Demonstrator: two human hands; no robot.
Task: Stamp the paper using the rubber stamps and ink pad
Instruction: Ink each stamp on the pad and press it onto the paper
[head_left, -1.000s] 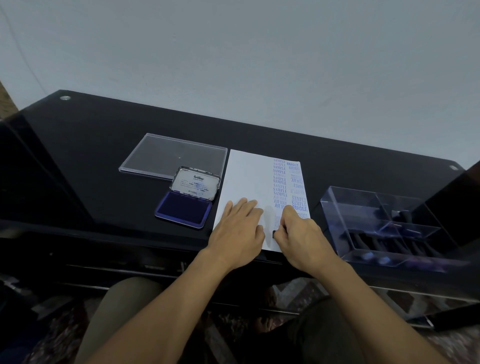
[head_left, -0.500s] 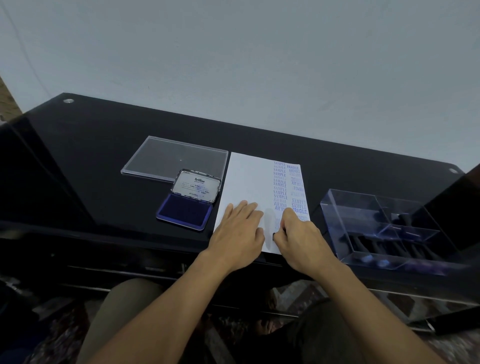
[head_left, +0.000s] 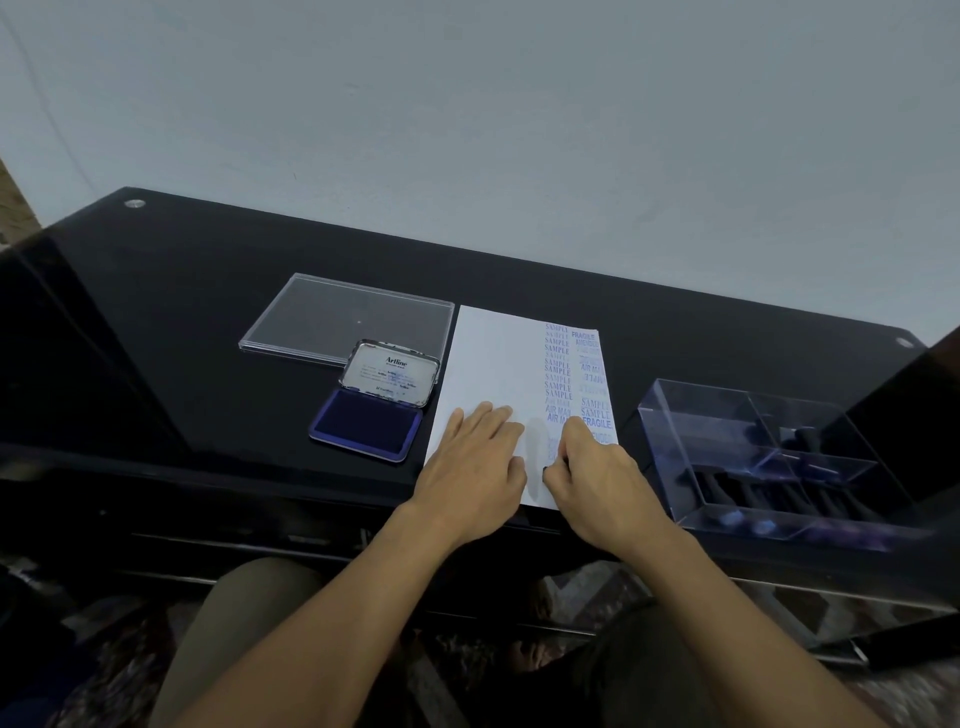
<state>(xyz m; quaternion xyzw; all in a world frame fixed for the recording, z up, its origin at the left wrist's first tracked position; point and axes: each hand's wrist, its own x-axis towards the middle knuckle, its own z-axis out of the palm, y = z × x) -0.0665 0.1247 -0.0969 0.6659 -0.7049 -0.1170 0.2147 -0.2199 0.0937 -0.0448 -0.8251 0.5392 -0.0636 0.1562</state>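
A white paper (head_left: 498, 358) lies on the black table, with blue stamped words down its right side. My left hand (head_left: 475, 462) rests flat on the paper's near left part, fingers together. My right hand (head_left: 597, 473) is closed around a small dark rubber stamp (head_left: 546, 470) and presses it down on the paper's near right part; only a dark tip shows by the thumb. The ink pad (head_left: 369, 423) sits open to the left of the paper, its blue pad exposed and its lid (head_left: 392, 371) tilted back.
A clear flat lid (head_left: 332, 319) lies behind the ink pad. A clear plastic box (head_left: 727, 447) with several dark-handled stamps stands to the right of the paper. The table's front edge (head_left: 208, 457) runs just under my wrists.
Both hands stay in place on the paper; only the camera view has shifted slightly, so everything sits a little lower in the frame.
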